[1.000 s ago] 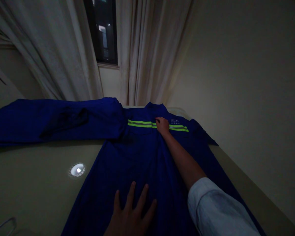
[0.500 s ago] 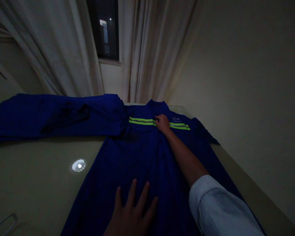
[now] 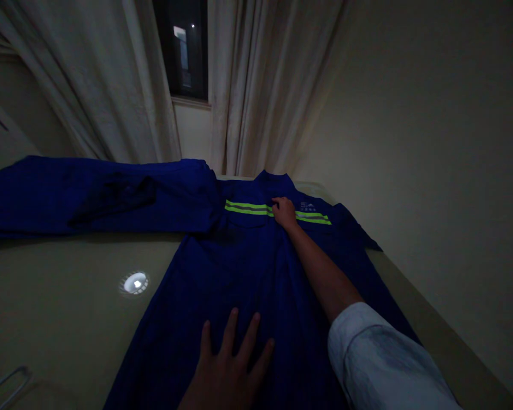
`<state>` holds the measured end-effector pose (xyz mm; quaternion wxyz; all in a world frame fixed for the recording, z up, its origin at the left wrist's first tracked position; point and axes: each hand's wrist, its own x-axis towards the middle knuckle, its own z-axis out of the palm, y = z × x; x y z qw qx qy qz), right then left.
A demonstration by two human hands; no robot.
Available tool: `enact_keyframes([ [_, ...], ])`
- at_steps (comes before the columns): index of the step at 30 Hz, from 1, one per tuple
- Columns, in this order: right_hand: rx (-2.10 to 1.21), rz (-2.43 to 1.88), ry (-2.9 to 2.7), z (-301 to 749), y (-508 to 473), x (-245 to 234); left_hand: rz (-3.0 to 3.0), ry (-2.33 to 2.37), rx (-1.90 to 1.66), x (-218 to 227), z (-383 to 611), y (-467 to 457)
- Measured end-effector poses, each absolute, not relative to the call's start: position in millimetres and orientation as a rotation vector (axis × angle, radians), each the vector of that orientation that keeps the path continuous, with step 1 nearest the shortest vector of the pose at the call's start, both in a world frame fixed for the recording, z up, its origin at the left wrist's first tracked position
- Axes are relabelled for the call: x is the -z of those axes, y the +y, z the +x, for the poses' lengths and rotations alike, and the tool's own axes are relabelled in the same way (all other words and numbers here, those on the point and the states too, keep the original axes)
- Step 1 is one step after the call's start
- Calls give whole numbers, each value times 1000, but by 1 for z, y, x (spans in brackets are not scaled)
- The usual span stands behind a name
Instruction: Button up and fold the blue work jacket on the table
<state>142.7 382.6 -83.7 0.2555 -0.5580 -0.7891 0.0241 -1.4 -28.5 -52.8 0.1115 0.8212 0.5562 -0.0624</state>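
Note:
A dark blue work jacket lies front up on the table, its collar at the far end. A yellow-green band with a grey stripe crosses its chest, and small pale print sits on the chest to the right. My right hand is closed at the jacket's front opening, level with the band; its fingertips pinch the cloth there, though what exactly lies between them is too dark to see. Lower down, my left hand rests flat on the jacket with fingers spread.
More folded blue cloth lies across the table's far left, meeting the jacket's shoulder. A thin wire loop is at the near left. The glossy table reflects a ceiling light. Curtains and a wall bound the far and right sides.
The view has shifted very slightly. Both hands stay in nearly the same places on the jacket.

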Motion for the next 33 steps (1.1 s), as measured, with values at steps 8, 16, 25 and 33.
enact_keyframes([
  [8, -50, -1570, -1984, 148, 386, 84, 2365, 1527, 197, 58, -9, -23],
  [16, -32, -1498, -2086, 145, 381, 83, 2399, 1633, 223, 47, 1, -29],
  [25, 86, -1542, -2238, 137, 375, 80, 2407, 1643, 205, 45, 3, -29],
  [33, 195, -1570, -2388, 125, 367, 70, 2409, 1642, 192, 45, 2, -30],
])
